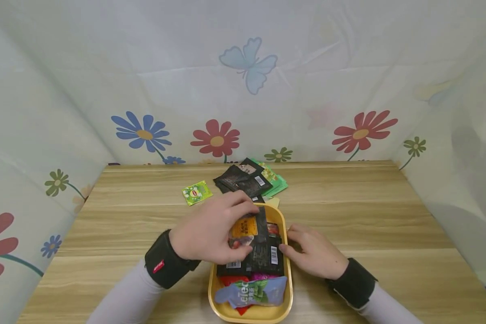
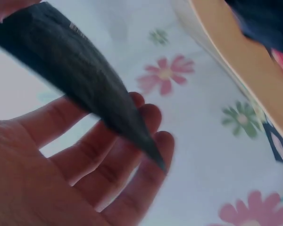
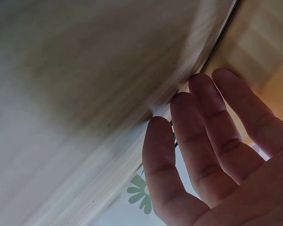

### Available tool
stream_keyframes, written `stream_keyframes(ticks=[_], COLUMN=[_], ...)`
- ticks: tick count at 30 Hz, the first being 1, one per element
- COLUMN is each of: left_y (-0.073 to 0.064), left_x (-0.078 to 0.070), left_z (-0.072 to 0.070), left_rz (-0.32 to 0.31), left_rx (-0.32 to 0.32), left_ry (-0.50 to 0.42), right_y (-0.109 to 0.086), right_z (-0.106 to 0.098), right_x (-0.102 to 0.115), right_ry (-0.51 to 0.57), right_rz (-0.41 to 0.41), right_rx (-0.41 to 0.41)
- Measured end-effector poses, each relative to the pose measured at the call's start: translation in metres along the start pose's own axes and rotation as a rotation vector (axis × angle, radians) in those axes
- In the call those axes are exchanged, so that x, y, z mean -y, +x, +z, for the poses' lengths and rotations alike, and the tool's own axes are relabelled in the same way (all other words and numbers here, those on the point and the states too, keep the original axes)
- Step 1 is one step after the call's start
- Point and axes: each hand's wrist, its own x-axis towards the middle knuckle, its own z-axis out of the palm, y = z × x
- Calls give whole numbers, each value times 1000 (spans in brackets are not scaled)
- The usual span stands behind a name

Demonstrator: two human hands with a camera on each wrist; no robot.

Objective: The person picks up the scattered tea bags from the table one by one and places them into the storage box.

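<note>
My left hand (image 1: 212,229) reaches over a yellow plastic basket (image 1: 290,292) and pinches a black packet (image 1: 245,228) with an orange label and a fruit picture, thumb on the near edge, fingertips on the far one. In the left wrist view the packet (image 2: 80,70) slants above the fingers. More black packets (image 1: 276,256) with white barcodes lie beneath it in the basket. At the basket's right side rests my right hand (image 1: 317,254), thumb at the rim, the other fingers nearly straight along the outer wall; the right wrist view shows these fingers (image 3: 198,141) beside the wall and tabletop.
A blue-purple pouch (image 1: 253,291) lies across the basket's near end over red and pink wrappers. Behind the basket are a pile of black packets (image 1: 243,177) and green packets (image 1: 277,185). A yellow-green tea sachet (image 1: 197,192) lies left of them. Flower-printed cloth (image 1: 279,99) encloses the wooden table (image 1: 360,207).
</note>
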Motion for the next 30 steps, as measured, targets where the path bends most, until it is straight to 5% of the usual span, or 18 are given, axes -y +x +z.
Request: stream_keyframes(ticks=[4, 8, 17, 30], left_y=[-6, -6, -5, -20], left_x=[-10, 0, 51, 137], left_z=[-1, -3, -3, 21], left_rz=[-7, -66, -259, -517], left_rx=[94, 72, 25, 106], left_ry=[-30, 14, 131, 214], right_y=[0, -1, -1, -1], right_z=[0, 0, 0, 0], right_x=[0, 0, -1, 0], right_ry=[12, 4, 1, 6], right_rz=[0, 3, 12, 8], right_rx=[4, 3, 16, 25])
